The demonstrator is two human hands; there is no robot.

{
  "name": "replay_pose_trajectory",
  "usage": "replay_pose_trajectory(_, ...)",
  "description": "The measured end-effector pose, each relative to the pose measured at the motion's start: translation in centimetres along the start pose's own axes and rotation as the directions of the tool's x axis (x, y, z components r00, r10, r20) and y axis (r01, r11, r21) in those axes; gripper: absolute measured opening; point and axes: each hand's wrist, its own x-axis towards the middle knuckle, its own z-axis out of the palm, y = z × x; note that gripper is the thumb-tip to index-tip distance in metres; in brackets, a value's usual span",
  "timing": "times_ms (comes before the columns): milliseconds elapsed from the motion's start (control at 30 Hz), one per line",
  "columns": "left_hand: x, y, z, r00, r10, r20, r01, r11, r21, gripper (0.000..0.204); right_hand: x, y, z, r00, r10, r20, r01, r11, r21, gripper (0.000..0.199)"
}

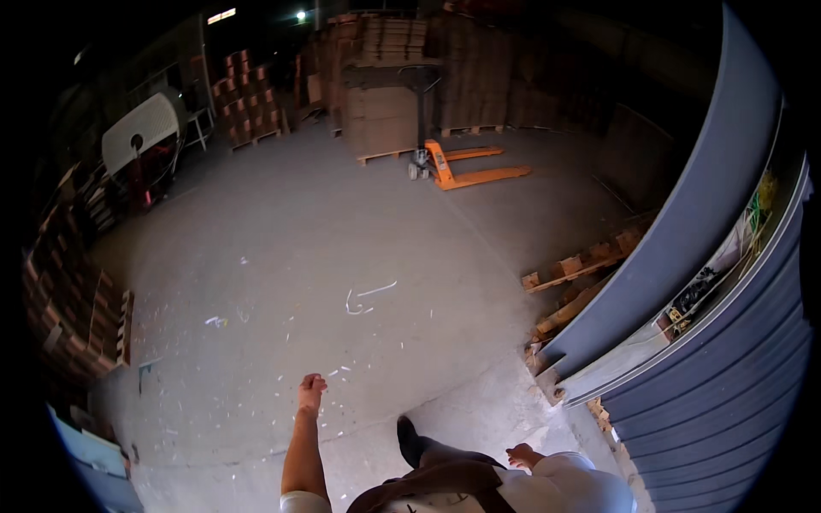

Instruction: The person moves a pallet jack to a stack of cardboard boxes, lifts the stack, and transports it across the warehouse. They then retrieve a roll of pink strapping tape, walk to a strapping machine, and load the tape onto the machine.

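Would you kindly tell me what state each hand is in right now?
Left hand: loosely curled, nothing visibly held; open or closed unclear.
Right hand: partly curled, nothing visibly held; open or closed unclear.

Scraps [378,289] on the floor [462,333] ahead, pallet jack [440,167] beyond, loaded pallet [77,312] at left, wall [718,402] at right

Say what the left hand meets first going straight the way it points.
Likely the brown stacks at the back; the way from the left hand looks free above the floor. Depth and hand tilt are unclear, so floor could come first.
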Motion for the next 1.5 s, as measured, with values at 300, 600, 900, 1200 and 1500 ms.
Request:
replay_pose_trajectory(300, 4.0, -6.4, -4.2, 0.674, -0.738, 0.029, 0.693, 0.646, 0.32, 0.016, 4.2, -29.2, 0.8, 0.994, -0.09, 0.069, 0.062, 0.938, 0.342, 0.032)
replay_pose_trajectory(600, 21.9, -2.6, -12.4, 0.472, -0.877, -0.091, 0.879, 0.461, 0.122, 0.012, 12.1, -59.7, 2.3, 0.976, -0.19, 0.104, 0.183, 0.98, 0.078, 0.034)
replay_pose_trajectory(900, 68.4, 14.6, -10.6, 0.931, -0.345, -0.118, 0.358, 0.926, 0.12, 0.016, 14.1, -86.4, 1.0, 0.958, -0.253, 0.137, 0.202, 0.931, 0.305, 0.031)
replay_pose_trajectory(1200, 97.2, 33.6, 11.5, 0.967, 0.002, 0.255, -0.037, 0.99, 0.133, 0.028, 26.0, -99.2, -5.9, 0.997, -0.002, 0.072, -0.016, 0.97, 0.243, 0.036)
replay_pose_trajectory(1500, 100.4, 26.6, 7.8, 0.6, -0.799, 0.042, 0.691, 0.544, 0.476, 0.027, 35.8, -133.5, -18.5, 0.949, -0.301, -0.095, 0.315, 0.899, 0.304, 0.034)
